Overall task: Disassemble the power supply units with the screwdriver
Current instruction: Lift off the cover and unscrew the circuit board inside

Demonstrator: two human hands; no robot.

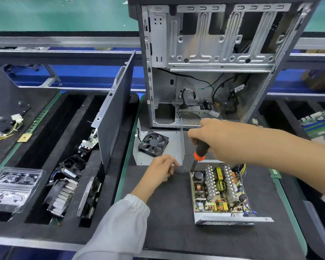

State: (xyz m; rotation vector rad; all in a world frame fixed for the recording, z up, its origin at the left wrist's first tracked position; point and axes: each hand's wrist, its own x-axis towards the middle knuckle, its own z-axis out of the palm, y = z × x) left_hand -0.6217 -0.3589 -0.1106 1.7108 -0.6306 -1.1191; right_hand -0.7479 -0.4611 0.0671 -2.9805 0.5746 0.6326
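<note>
Nearby, right hand (217, 139) grips the screwdriver (200, 148); left hand (162, 168) loosely curled, holding nothing, before fan cover (174, 147).

Premises: an electronics disassembly line in a workshop or factory. A workstation with a black mat (169, 218) edged in green sits before a blue conveyor (94, 77) with aluminium rails. A stripped computer case (210, 59) stands on the bench. Foam sorting trays (45, 128) hold a heatsink (63, 197), fans, circuit boards and bagged parts (11, 186). A motherboard (321, 122) lies at right.
</note>
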